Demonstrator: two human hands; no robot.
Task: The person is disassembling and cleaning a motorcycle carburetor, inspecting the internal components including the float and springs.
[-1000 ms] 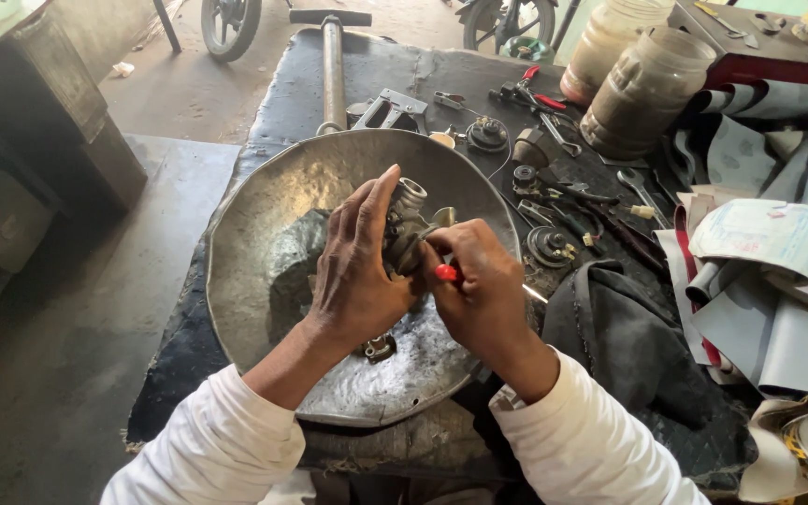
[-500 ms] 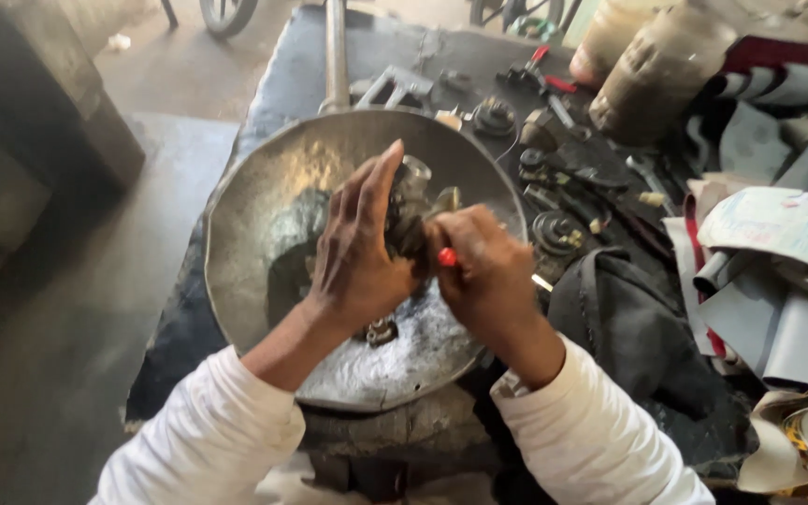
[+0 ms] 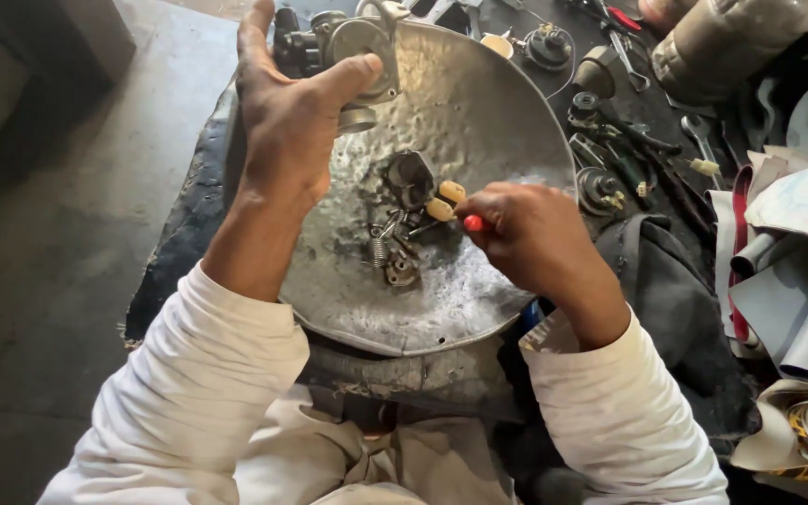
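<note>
Springs (image 3: pixel 378 245) and small parts are lying in the hammered metal pan (image 3: pixel 479 103); a carburetor (image 3: pixel 348 42) is being gripped by the left hand (image 3: pixel 287 117), a red-handled tool (image 3: pixel 471 223) pinched by the right hand (image 3: pixel 530 234).

The left hand (image 3: pixel 287 122) grips a grey metal carburettor body (image 3: pixel 343 47) above the far rim of a wide, dented metal pan (image 3: pixel 479 103). The right hand (image 3: pixel 530 234) pinches a red-handled tool (image 3: pixel 472 223) over the pan's middle, beside a small spring (image 3: pixel 377 245), dark metal parts (image 3: pixel 411 178) and two cream-coloured pieces (image 3: pixel 446 198). Tools lie scattered on the dark counter (image 3: pixel 189 224) to the right.
</note>
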